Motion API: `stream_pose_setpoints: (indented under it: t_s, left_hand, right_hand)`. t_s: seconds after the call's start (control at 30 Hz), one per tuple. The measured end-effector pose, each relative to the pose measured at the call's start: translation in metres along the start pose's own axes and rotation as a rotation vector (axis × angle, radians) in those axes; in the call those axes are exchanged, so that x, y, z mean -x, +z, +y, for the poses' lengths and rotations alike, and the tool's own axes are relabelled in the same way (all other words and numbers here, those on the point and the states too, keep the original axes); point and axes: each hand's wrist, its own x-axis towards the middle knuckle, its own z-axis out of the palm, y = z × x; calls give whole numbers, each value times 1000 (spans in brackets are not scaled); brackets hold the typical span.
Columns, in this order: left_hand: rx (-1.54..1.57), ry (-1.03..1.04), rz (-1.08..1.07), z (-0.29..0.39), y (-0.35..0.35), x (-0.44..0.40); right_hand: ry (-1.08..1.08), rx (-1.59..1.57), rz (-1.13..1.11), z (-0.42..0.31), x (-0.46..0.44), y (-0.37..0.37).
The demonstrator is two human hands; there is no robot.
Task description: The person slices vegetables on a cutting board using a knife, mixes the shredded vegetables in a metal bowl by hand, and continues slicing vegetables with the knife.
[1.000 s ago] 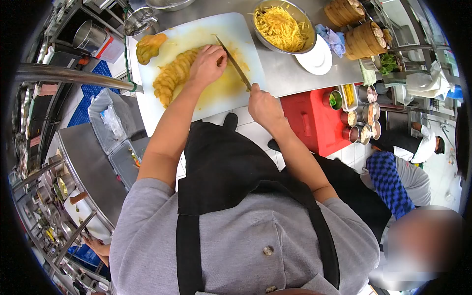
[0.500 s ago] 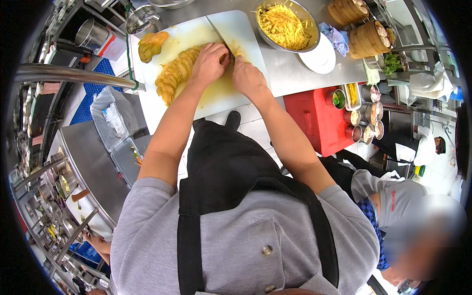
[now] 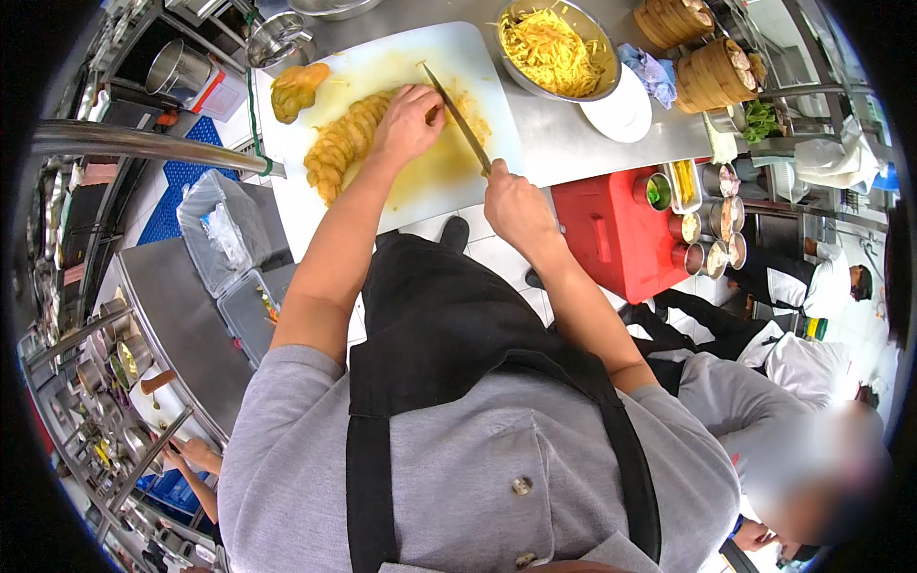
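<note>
On the white cutting board lies a row of thin, overlapping yellow-brown vegetable slices. My left hand rests with curled fingers on the right end of that row, gripping it; the fingertips are partly hidden. A kitchen knife is in my right hand, which is closed round the handle. Its blade slants up and left across the board, right of my left hand, with small yellow bits beside it. A larger uncut yellow-brown piece sits at the board's upper left.
A metal bowl of yellow shreds, a white plate, a blue cloth and bamboo steamers stand to the right. Below the counter is a red box beside several metal tins. Co-workers are at the lower right.
My right hand has drawn the knife back toward me and to the right, away from my left hand. My left hand stays on the slices. Co-workers at the right have shifted.
</note>
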Motion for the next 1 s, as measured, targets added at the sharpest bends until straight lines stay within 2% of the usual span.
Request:
stream_pose_setpoints:
  t_s: [0.13,0.37,0.47,0.53,0.67,0.73,0.93,1.0]
  left_hand:
    - [13,10,9,1,-1,-1]
    - [16,38,21,-1,-1,-2]
    - [21,35,3,1,-2,-3]
    - [-11,16,-98,1,-9,-8]
    - [-69,84,-103,-7,-18,-10]
    - [-25,83,-36,-9,-15,-6]
    - [-63,58,-53,-10,-13,-3]
    - [-52,52,-58,-10,-15,-4]
  right_hand:
    - [3,27,-26,-9,-12,-7]
    - [-62,12,95,-24,-93,15]
    - [-49,25,82,-25,-95,15]
    - [-40,31,75,-25,-94,14]
    - [-8,9,70,-29,-93,13]
    - [7,-2,70,-27,-93,13]
    - [6,-6,69,-13,-69,13]
    - [139,-54,85,-5,-63,11]
